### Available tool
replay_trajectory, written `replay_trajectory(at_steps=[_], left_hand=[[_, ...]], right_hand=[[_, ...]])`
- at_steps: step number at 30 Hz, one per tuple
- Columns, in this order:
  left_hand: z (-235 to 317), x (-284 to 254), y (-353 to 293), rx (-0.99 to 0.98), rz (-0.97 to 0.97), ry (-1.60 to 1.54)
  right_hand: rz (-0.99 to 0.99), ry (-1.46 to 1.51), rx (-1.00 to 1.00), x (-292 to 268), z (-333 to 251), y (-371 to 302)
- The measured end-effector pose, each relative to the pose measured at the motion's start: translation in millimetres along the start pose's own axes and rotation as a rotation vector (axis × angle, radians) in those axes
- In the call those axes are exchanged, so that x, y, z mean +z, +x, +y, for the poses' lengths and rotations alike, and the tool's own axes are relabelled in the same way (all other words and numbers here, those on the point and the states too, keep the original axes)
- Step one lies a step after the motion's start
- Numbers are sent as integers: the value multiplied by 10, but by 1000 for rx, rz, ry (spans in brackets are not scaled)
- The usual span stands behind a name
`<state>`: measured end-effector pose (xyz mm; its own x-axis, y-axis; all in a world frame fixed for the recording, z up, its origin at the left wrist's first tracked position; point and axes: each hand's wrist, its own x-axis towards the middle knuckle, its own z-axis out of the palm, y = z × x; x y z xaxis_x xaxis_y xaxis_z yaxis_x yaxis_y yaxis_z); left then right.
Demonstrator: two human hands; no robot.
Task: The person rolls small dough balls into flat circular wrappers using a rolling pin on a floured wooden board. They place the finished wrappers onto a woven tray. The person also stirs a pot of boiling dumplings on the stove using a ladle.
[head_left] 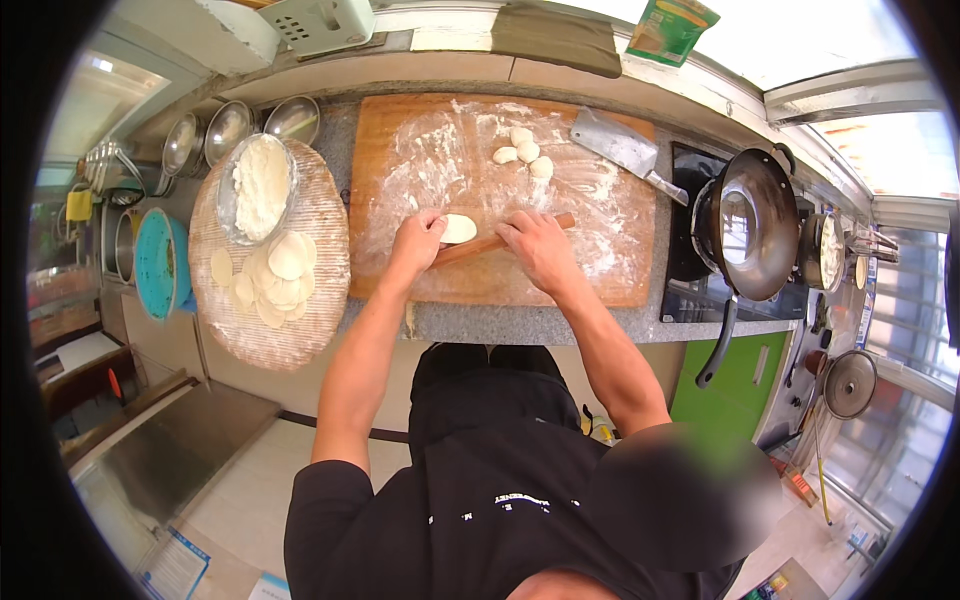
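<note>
On the floured wooden board lies a small oval dough wrapper. My left hand pinches its left edge between closed fingers. My right hand rests closed over a wooden rolling pin, which slants along the wrapper's near side; its right end sticks out past my fingers. Farther back on the board sit several small dough pieces. A cleaver lies at the board's far right, its handle over the edge.
To the left, a round ridged tray bears a bowl of flour and a pile of rolled wrappers. A teal basin stands beyond it. At right, a wok sits on the cooktop, handle toward me.
</note>
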<state>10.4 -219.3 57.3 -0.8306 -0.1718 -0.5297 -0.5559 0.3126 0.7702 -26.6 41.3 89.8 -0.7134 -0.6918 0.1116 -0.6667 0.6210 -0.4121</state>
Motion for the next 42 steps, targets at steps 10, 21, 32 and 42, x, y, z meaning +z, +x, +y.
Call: replay_trajectory(at_steps=[10,21,32,42], left_hand=[[-236,20,-469,322,635,412],[-109,-319,521,227,714,775],[-148,-262,-417,475,259,764],[-40,-394,34,465,-30,424]], right_hand=[[26,77,36,169,-183,60],[-21,-263,66,555,-37,1303],[-93,-162,103,520,-338,739],[-78,-147,155,500,-425,663]])
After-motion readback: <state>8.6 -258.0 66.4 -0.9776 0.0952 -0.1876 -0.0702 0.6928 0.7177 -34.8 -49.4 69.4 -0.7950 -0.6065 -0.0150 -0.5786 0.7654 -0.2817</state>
